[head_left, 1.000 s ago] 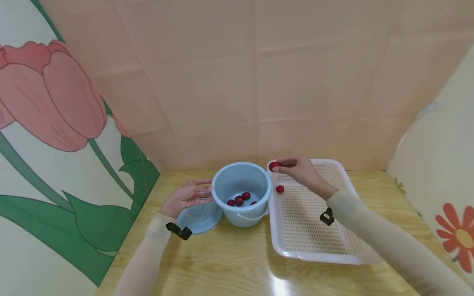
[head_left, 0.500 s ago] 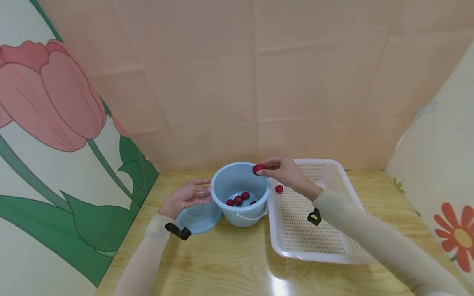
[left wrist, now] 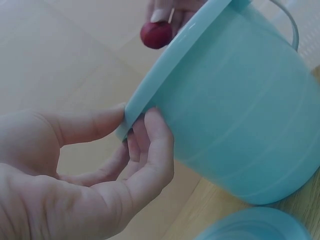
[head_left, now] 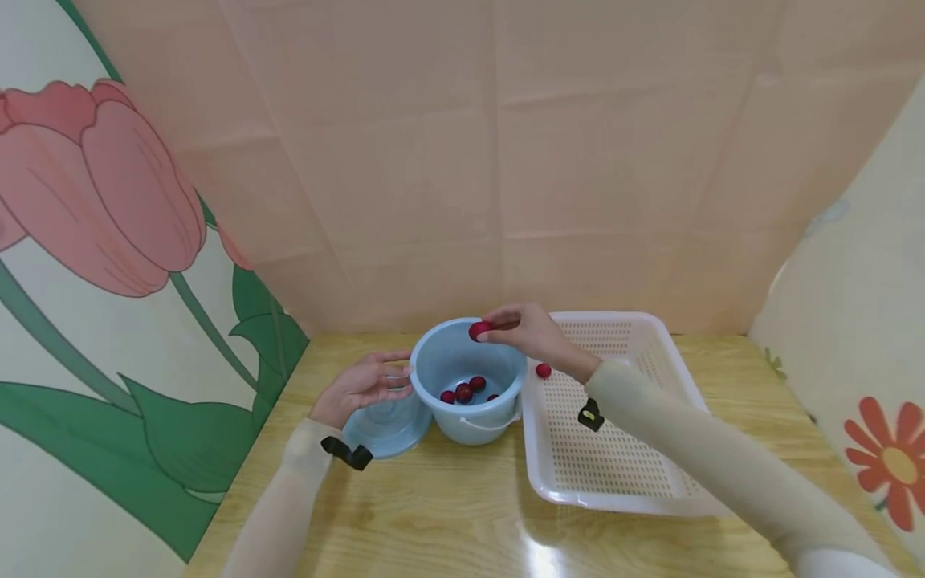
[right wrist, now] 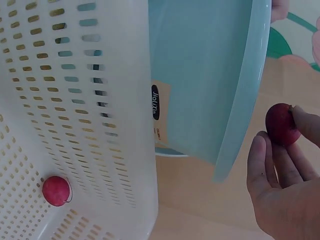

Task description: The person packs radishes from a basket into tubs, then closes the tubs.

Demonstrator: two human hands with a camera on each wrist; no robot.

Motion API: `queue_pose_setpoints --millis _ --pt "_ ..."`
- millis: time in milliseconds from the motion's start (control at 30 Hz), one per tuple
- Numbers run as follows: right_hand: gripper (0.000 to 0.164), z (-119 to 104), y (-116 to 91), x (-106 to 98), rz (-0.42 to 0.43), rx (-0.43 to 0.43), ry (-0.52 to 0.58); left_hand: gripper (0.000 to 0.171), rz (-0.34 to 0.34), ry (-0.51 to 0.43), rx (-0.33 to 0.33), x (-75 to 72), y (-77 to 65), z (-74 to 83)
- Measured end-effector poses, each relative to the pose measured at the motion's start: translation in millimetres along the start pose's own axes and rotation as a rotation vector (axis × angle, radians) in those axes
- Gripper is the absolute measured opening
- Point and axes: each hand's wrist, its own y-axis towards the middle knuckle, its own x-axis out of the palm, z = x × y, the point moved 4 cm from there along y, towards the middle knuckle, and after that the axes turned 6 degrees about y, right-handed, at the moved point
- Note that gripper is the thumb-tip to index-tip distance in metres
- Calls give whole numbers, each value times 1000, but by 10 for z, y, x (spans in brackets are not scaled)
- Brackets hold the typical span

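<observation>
Above the opening of the light blue bucket [head_left: 473, 421], my right hand [head_left: 533, 331] pinches a round, dark red radish [right wrist: 281, 124] between thumb and fingertips. My left hand [left wrist: 100, 170] grips the bucket's left rim, thumb on the edge and curled fingers under it. Several more red radishes [head_left: 464, 392] lie at the bottom of the bucket. One radish [right wrist: 56, 191] with a thin root sits in the white perforated basket [head_left: 614, 506], near its left wall.
Beside the bucket on the left, a blue lid [head_left: 390, 425] lies on the wooden table [head_left: 433, 514]. The basket stands close against the bucket's right side. A thin white handle [head_left: 491, 424] hangs down the bucket's front.
My right hand has carried the radish leftward from over the basket to above the bucket opening. The left hand has stayed at the rim.
</observation>
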Motion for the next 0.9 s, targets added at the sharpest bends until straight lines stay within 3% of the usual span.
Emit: queue_pose_setpoints --millis 600,900 --pt "37 -100 133 260 -25 -15 2 61 2 3 -5 -11 14 -9" --pt "33 -27 207 364 -39 -4 -2 59 9 16 -9 -8 27 -5"
